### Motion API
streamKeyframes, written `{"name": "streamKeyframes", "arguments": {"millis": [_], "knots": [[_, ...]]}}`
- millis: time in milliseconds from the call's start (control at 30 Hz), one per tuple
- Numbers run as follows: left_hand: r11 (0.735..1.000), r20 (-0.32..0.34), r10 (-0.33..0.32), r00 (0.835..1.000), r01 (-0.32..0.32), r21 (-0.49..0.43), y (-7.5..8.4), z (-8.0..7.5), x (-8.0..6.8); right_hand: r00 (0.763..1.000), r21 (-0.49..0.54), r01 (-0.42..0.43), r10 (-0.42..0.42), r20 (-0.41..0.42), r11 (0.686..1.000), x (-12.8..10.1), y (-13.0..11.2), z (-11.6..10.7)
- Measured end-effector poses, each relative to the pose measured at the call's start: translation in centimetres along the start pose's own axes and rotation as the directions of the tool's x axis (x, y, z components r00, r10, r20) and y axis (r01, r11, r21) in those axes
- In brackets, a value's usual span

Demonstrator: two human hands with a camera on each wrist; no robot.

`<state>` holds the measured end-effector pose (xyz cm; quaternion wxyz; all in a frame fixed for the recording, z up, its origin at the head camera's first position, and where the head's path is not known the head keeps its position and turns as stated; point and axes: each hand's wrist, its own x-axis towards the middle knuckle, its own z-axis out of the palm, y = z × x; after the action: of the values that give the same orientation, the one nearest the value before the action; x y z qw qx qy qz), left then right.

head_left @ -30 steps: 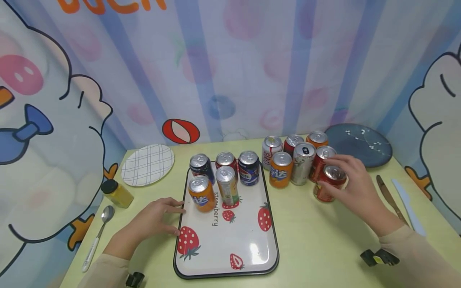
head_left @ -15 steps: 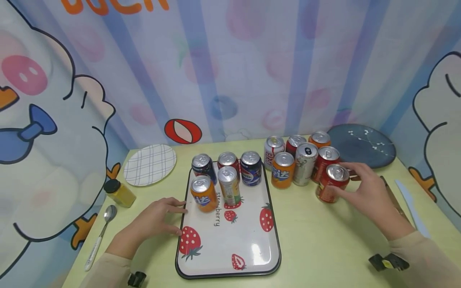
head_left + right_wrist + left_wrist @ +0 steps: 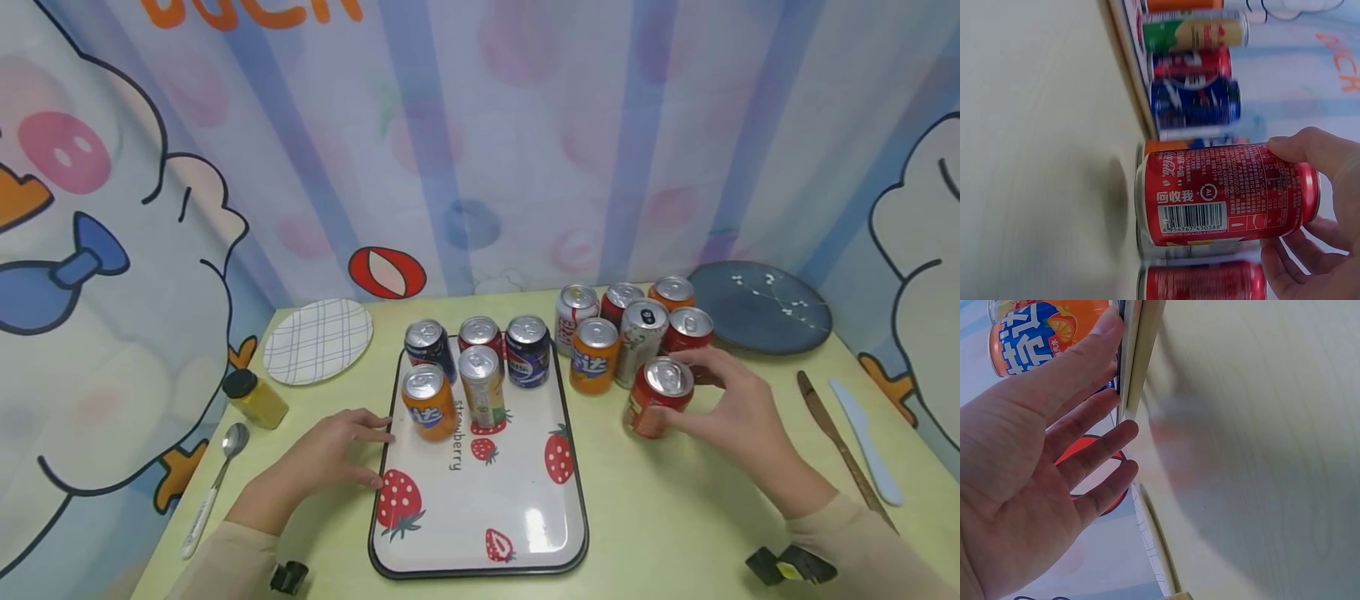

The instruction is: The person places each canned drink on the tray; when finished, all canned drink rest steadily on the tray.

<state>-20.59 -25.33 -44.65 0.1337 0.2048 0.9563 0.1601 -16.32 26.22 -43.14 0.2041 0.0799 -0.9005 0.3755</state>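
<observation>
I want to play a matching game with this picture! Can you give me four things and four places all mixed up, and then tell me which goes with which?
Things:
1. red can
2. spoon
3. checked plate
4. left hand

Places:
A. resting at the tray's left edge
B. held in the right hand
C. lying at the table's left side, near the yellow jar
D. at the back left of the table

Pairs: 1-B, 2-C, 3-D, 4-A

Five cans [image 3: 480, 367] on tray [image 3: 480, 533]; can cluster [image 3: 630, 325] right; plate [image 3: 318, 340] left.
</observation>
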Motion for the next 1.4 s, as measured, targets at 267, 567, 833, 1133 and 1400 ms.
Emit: {"name": "streamKeyframes", "arguments": {"millis": [267, 567, 833, 1133, 1400], "knots": [[0.998, -0.016, 0.048, 0.999, -0.048, 0.043, 0.0, 0.2, 0.1, 0.992, 0.121, 0.125, -0.127, 0.008, 0.985, 0.6, -3.7, 3.7], [0.999, -0.015, 0.047, 0.999, -0.047, 0.026, -0.2, 0.1, 0.2, 0.988, 0.181, 0.116, -0.132, 0.081, 0.977, 2.5, -7.0, 8.1], [0.998, -0.016, 0.051, 0.999, -0.05, 0.028, -0.2, 0.2, 0.2, 0.986, 0.13, 0.076, -0.094, 0.14, 0.989, 3.4, -7.7, 10.7], [0.999, -0.009, 0.035, 0.999, -0.035, 0.021, 0.0, 0.1, 0.3, 0.99, 0.085, 0.043, -0.054, 0.133, 0.996, 4.0, -8.0, 11.8], [0.999, -0.017, 0.045, 0.999, -0.045, 0.012, -0.2, 0.2, 0.2, 0.982, 0.09, 0.063, -0.077, 0.17, 0.994, 3.4, -7.5, 10.9]]}}
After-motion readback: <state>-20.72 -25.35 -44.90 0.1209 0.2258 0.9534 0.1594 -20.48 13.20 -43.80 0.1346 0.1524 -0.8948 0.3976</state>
